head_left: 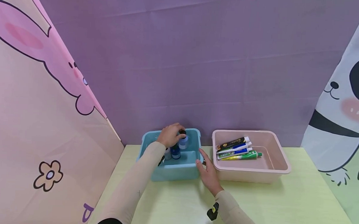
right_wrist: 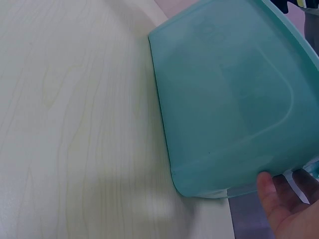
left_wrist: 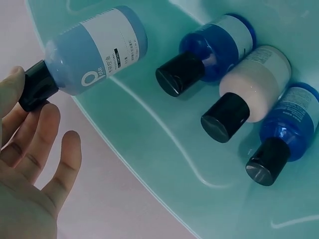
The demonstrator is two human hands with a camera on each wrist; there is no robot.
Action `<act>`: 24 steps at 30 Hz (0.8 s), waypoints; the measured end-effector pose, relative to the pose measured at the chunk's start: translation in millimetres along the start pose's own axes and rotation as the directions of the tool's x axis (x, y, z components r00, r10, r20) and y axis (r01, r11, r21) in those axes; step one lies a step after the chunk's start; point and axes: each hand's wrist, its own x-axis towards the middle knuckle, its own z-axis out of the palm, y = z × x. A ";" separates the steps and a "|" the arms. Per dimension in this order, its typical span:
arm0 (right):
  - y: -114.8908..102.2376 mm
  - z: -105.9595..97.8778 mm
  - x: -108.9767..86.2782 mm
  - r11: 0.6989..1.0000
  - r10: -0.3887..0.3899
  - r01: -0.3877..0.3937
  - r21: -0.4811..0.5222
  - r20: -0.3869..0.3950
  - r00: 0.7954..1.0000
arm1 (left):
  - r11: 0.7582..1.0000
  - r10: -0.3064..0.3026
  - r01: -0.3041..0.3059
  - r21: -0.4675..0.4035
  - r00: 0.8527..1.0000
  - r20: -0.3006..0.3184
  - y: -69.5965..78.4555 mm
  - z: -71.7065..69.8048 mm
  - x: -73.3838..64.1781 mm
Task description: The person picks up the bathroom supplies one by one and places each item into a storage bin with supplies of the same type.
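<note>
My left hand [head_left: 169,134] pinches the black cap [left_wrist: 39,85] of a light blue bottle [left_wrist: 97,52] with a white label. The bottle is tilted at the inner side of the teal bin [head_left: 177,173]. Also in this bin lie a dark blue bottle [left_wrist: 219,47], a cream-pink bottle [left_wrist: 259,79] and another blue bottle [left_wrist: 294,119], all with black caps; the left forearm partly covers them in the head view. At the bin's right side, my right hand [head_left: 209,175] touches the rim and front corner with extended fingers and thumb [right_wrist: 268,188].
A pink bin [head_left: 251,170] stands to the right on the light wood table [head_left: 259,200]. It holds several tubes [head_left: 237,150], among them a green one [head_left: 252,155] and a black one [head_left: 233,143]. A purple backdrop [head_left: 199,60] rises right behind both bins.
</note>
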 end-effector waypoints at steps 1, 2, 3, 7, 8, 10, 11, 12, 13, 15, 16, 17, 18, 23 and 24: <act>-0.3 0.1 -0.2 1.000 0.004 -0.004 -0.003 0.000 1.000 | 1.000 0.001 -0.001 0.006 1.000 0.006 -0.4 0.4 0.8; -0.1 0.1 -0.3 1.000 0.007 -0.007 -0.005 -0.001 1.000 | 1.000 0.000 0.000 0.014 1.000 0.012 -0.7 0.7 1.6; -0.2 0.3 -0.3 1.000 0.013 -0.013 -0.003 -0.002 1.000 | 1.000 -0.003 0.003 0.019 1.000 0.017 -1.1 1.0 2.5; 1.5 0.8 0.6 1.000 0.005 -0.005 -0.004 -0.004 1.000 | 0.999 -0.027 0.026 0.036 0.999 0.030 -2.7 3.5 6.5; 1.9 0.8 0.9 1.000 0.003 -0.003 -0.002 -0.005 1.000 | 0.999 -0.033 0.032 0.039 0.999 0.034 -3.1 4.4 7.4; 2.2 0.7 1.1 1.000 -0.001 0.001 0.003 -0.005 1.000 | 0.998 -0.044 0.042 0.046 0.998 0.040 -4.3 6.6 9.0; 2.2 0.7 1.1 1.000 -0.001 0.001 0.004 -0.005 1.000 | 0.998 -0.046 0.044 0.052 0.998 0.042 -5.2 8.0 9.8; 2.2 0.7 1.0 1.000 -0.001 0.001 0.005 -0.005 1.000 | 0.997 -0.048 0.045 0.056 0.998 0.046 -6.2 9.2 10.4; 2.1 0.6 0.9 1.000 0.001 -0.001 0.008 -0.005 1.000 | 0.997 -0.050 0.047 0.057 0.998 0.049 -7.3 10.5 11.0; 2.3 0.5 0.8 1.000 0.002 -0.002 0.011 -0.003 1.000 | 0.997 -0.055 0.052 0.057 0.997 0.050 -9.4 12.6 12.1; 2.3 0.5 0.7 1.000 0.002 -0.002 0.011 -0.002 1.000 | 0.997 -0.057 0.054 0.060 0.997 0.049 -10.6 13.8 12.6; 2.2 0.5 0.7 1.000 0.001 -0.001 0.012 -0.002 1.000 | 0.996 -0.060 0.057 0.062 0.997 0.048 -11.7 14.9 13.2; 2.3 0.5 0.8 1.000 0.001 -0.001 0.012 -0.001 1.000 | 0.996 -0.065 0.061 0.066 0.997 0.049 -12.6 16.0 13.7; 2.5 0.4 1.2 1.000 0.006 -0.007 0.008 0.006 1.000 | 0.994 -0.083 0.079 0.072 0.995 0.051 -14.7 21.5 16.3; 2.5 0.5 1.4 1.000 0.009 -0.009 0.009 0.008 1.000 | 0.994 -0.084 0.080 0.071 0.995 0.054 -14.6 22.5 16.8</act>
